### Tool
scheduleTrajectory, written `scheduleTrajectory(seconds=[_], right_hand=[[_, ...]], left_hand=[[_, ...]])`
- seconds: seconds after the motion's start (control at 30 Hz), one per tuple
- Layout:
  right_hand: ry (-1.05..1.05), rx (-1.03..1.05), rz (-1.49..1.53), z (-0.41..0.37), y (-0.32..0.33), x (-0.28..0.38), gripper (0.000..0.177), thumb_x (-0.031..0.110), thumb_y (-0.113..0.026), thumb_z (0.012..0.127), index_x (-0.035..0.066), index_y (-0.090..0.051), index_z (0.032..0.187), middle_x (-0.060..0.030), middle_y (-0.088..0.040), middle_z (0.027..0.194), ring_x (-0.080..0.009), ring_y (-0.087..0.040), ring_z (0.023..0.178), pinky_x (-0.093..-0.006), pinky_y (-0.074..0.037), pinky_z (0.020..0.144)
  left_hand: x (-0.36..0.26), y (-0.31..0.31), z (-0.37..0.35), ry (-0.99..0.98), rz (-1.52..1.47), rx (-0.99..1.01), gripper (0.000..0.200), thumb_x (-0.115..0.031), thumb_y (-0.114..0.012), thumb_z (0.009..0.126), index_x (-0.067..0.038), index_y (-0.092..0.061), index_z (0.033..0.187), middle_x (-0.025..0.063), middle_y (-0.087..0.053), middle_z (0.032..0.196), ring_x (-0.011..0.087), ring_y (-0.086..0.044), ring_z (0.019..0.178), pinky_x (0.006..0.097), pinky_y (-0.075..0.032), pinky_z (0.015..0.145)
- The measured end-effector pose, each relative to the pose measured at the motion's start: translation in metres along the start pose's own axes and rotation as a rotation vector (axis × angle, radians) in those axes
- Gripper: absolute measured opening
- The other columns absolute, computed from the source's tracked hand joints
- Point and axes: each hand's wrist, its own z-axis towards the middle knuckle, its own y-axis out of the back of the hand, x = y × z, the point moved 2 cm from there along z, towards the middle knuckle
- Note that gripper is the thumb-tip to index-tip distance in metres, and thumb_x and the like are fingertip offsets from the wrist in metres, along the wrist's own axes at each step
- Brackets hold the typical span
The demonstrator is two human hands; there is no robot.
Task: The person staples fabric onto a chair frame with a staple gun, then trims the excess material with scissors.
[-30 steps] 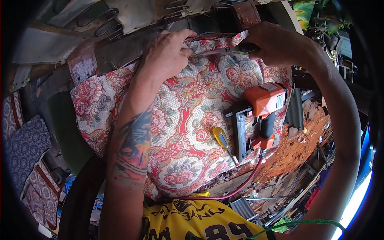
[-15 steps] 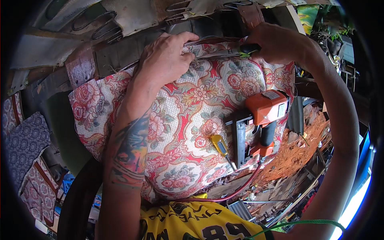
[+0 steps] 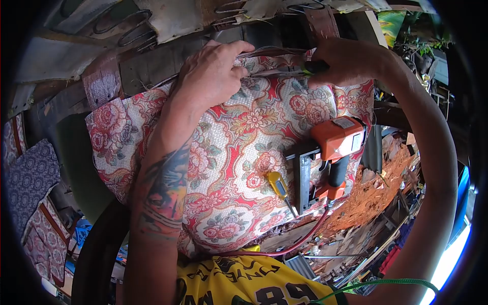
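Floral upholstery fabric in red, cream and green covers a padded seat in front of me. My left hand bends over its far edge, the fingers closed on the fabric fold there. My right hand grips the dark handle of a knife-like tool, whose thin grey blade lies along the fold and points toward my left fingers. Part of the handle is hidden in my palm. Nearer me, an orange and black staple gun and a yellow-handled screwdriver rest on the fabric.
A red air hose runs from the staple gun across the front of the seat. Wooden framing with metal springs stands beyond. A dark curved armrest is at left, near patterned fabric pieces. Reddish soil and scraps lie right.
My right hand has shifted slightly down with the tool, its fingers lower around the handle. My left hand stays at the fabric edge. The staple gun and screwdriver have not moved on the fabric.
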Motion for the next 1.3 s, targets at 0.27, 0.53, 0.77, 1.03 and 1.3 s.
scheduleTrajectory(seconds=[0.27, 0.53, 0.77, 1.03, 1.3], right_hand=[[-0.072, 0.190, 0.165, 0.013, -0.010, -0.023, 0.051, 0.049, -0.072, 0.092, -0.002, -0.073, 0.099, -0.0181, -0.074, 0.082, -0.0268, -0.076, 0.077, -0.0401, -0.059, 0.072], [0.065, 0.220, 0.247, 0.026, -0.006, -0.033, 0.056, 0.053, -0.072, 0.093, -0.003, -0.075, 0.095, -0.0153, -0.075, 0.082, -0.0231, -0.076, 0.077, -0.0374, -0.060, 0.071], [-0.011, 0.296, 0.461, 0.026, -0.004, -0.032, 0.051, 0.043, -0.071, 0.097, -0.007, -0.072, 0.089, -0.0153, -0.075, 0.081, -0.0246, -0.077, 0.069, -0.0334, -0.064, 0.065], [-0.033, 0.297, 0.418, 0.019, -0.001, -0.020, 0.051, 0.040, -0.068, 0.100, -0.009, -0.068, 0.086, -0.0154, -0.073, 0.077, -0.0234, -0.075, 0.063, -0.0332, -0.064, 0.060], [-0.302, 0.263, 0.252, 0.002, 0.027, 0.035, 0.035, 0.032, -0.071, 0.097, -0.003, -0.069, 0.091, -0.0092, -0.071, 0.073, -0.0197, -0.072, 0.064, -0.0350, -0.059, 0.058]], left_hand=[[0.000, 0.000, -0.003, 0.003, 0.019, -0.003, 0.044, -0.021, -0.071, 0.095, -0.022, -0.065, 0.138, 0.0192, -0.067, 0.111, 0.0343, -0.068, 0.102, 0.0448, -0.053, 0.093], [0.003, -0.006, -0.005, -0.116, 0.142, -0.070, 0.046, -0.023, -0.070, 0.094, -0.023, -0.060, 0.139, 0.0177, -0.068, 0.104, 0.0367, -0.067, 0.103, 0.0474, -0.052, 0.095], [-0.009, -0.002, -0.004, -0.028, 0.156, -0.016, 0.050, -0.022, -0.069, 0.090, -0.023, -0.057, 0.138, 0.0155, -0.069, 0.103, 0.0371, -0.066, 0.105, 0.0494, -0.051, 0.096], [-0.008, -0.005, -0.004, -0.067, 0.161, -0.037, 0.052, -0.017, -0.065, 0.090, -0.020, -0.055, 0.141, 0.0202, -0.065, 0.115, 0.0404, -0.064, 0.111, 0.0497, -0.049, 0.100], [-0.010, -0.004, 0.010, -0.206, -0.283, 0.079, 0.058, 0.005, -0.051, 0.090, -0.008, -0.052, 0.146, 0.0180, -0.063, 0.135, 0.0294, -0.061, 0.129, 0.0403, -0.047, 0.110]])
